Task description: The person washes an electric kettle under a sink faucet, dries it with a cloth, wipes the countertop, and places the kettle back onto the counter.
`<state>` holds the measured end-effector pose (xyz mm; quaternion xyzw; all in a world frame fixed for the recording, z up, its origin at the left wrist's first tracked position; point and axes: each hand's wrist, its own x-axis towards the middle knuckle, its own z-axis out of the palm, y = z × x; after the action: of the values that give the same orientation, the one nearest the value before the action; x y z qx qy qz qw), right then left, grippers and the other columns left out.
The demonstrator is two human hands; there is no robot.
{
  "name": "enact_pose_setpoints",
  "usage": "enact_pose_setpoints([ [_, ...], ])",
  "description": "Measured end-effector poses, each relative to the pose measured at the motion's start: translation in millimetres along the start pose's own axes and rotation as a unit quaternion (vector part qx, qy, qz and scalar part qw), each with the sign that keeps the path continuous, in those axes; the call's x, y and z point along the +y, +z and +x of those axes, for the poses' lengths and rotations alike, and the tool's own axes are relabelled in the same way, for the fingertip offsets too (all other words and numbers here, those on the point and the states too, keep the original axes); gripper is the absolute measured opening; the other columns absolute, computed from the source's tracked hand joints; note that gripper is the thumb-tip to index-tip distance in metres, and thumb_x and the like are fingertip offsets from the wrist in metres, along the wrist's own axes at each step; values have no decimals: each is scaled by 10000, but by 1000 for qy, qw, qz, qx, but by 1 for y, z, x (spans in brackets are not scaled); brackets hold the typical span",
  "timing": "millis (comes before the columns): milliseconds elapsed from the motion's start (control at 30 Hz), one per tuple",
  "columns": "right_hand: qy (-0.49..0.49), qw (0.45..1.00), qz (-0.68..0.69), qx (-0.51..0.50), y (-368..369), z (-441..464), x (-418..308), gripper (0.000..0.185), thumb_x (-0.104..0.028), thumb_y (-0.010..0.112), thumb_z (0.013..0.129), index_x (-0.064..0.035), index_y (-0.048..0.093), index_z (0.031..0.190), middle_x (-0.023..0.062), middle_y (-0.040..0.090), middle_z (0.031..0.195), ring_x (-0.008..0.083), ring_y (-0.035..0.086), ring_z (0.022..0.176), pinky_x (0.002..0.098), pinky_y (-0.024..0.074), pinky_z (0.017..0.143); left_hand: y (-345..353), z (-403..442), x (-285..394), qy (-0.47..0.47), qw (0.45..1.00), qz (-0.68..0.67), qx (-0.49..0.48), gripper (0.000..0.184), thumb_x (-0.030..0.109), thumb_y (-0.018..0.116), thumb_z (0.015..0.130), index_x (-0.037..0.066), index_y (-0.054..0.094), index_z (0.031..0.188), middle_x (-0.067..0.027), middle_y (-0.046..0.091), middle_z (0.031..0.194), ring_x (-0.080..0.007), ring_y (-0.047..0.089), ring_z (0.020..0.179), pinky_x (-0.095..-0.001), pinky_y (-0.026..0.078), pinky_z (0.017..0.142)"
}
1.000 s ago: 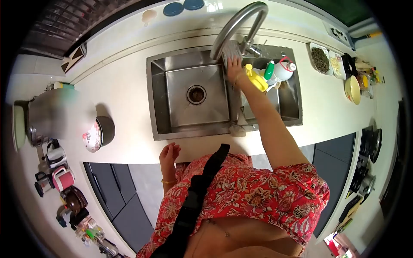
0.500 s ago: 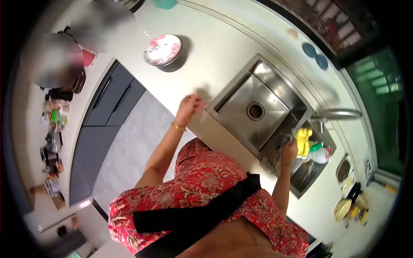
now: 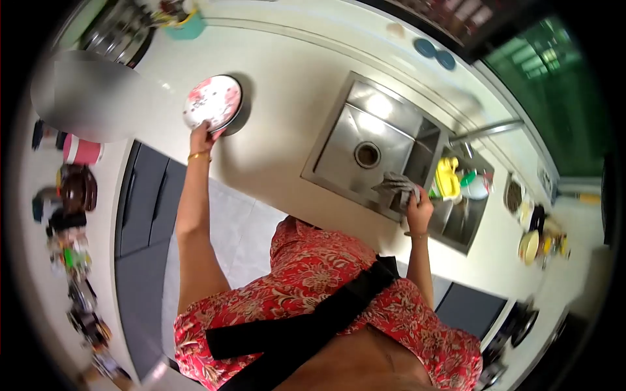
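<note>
A round white plate with a pink-red floral pattern tops a small stack on the counter. My left hand grips the near rim of the plate, closed on it, with a gold bangle at the wrist. What lies beneath the top plate is mostly hidden, though a dark edge shows. At the right, my right hand is closed around a crumpled grey cloth, which hangs above the near right corner of the steel sink.
A smaller basin holds a yellow bottle and a white bottle with a green part. The faucet reaches over from the back. A teal container with utensils stands at the far left, and a bowl sits at the right.
My left hand has reached left across the counter and taken hold of the plate's rim. My right hand has raised the grey cloth off the sink's edge. The view has turned left.
</note>
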<state>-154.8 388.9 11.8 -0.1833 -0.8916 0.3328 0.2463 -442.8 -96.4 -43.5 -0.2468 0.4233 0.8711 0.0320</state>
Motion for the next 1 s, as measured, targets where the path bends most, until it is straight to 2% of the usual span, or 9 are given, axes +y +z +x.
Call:
enact_pose_setpoints([
  [200, 7, 999, -44, 19, 4, -12, -6, 222, -72, 523, 710, -57, 556, 929, 179, 558, 706, 324, 550, 634, 360, 430, 564, 43, -15, -13, -51, 990, 124, -42, 363, 85, 408, 827, -94, 290, 1120, -230, 467, 1009, -351, 556, 806, -415, 550, 580],
  [233, 21, 999, -43, 14, 5, -14, -9, 222, -72, 527, 707, -57, 555, 927, 174, 551, 676, 312, 545, 604, 355, 426, 545, 60, -25, -18, -59, 986, 154, -38, 327, 139, 414, 846, -79, 351, 1081, -200, 512, 963, -303, 575, 774, -351, 557, 562],
  [300, 44, 998, -44, 3, 6, -16, -2, 227, -58, 532, 699, -56, 555, 925, 157, 527, 601, 260, 517, 515, 326, 409, 496, 76, -18, -34, -74, 982, 162, -61, 332, 116, 424, 832, -81, 331, 1083, -203, 509, 938, -317, 576, 743, -371, 554, 546],
  [433, 13, 999, 16, 29, 11, -21, -9, 237, -47, 529, 697, -53, 557, 933, 133, 564, 684, 202, 486, 467, 289, 402, 478, 111, -15, -56, -56, 982, 156, -88, 304, 96, 449, 803, -82, 367, 1035, -181, 515, 889, -315, 578, 696, -389, 547, 539],
  [533, 69, 995, 64, 44, 6, -22, -16, 185, -107, 542, 732, -41, 563, 902, 121, 576, 689, 153, 503, 492, 270, 415, 494, 132, -11, -74, -76, 976, 141, -148, 262, 93, 475, 779, -72, 418, 975, -155, 519, 872, -284, 572, 675, -376, 539, 543],
  [600, 139, 984, 100, 54, -2, -24, -20, 149, -113, 547, 741, -17, 570, 852, 103, 558, 632, 117, 498, 508, 256, 407, 486, 145, -21, -76, -80, 962, 199, -169, 286, 94, 409, 833, -86, 385, 1054, -174, 503, 1003, -270, 548, 845, -360, 513, 704],
  [633, 183, 973, 130, 60, -8, -26, -26, 148, -116, 549, 743, -10, 571, 843, 85, 561, 635, 107, 498, 525, 248, 405, 494, 137, -10, -77, -81, 953, 170, -236, 320, 102, 440, 808, -84, 368, 1059, -167, 488, 984, -299, 539, 842, -395, 511, 692],
  [767, 249, 911, 296, 144, -38, -18, -17, 168, -131, 558, 765, 21, 581, 834, 8, 570, 691, 66, 485, 609, 197, 384, 546, 150, -33, -67, -98, 935, 220, -261, 274, 153, 422, 838, -62, 435, 1007, -139, 527, 958, -255, 552, 826, -342, 506, 685],
  [1000, 241, 838, 409, 270, -113, 3, 3, 210, -146, 536, 784, 19, 554, 912, 30, 573, 810, 96, 516, 709, 208, 407, 644, 149, 8, -29, -7, 902, 388, -189, 323, 243, 399, 839, -19, 424, 1027, -126, 545, 829, -182, 561, 547, -236, 491, 422],
])
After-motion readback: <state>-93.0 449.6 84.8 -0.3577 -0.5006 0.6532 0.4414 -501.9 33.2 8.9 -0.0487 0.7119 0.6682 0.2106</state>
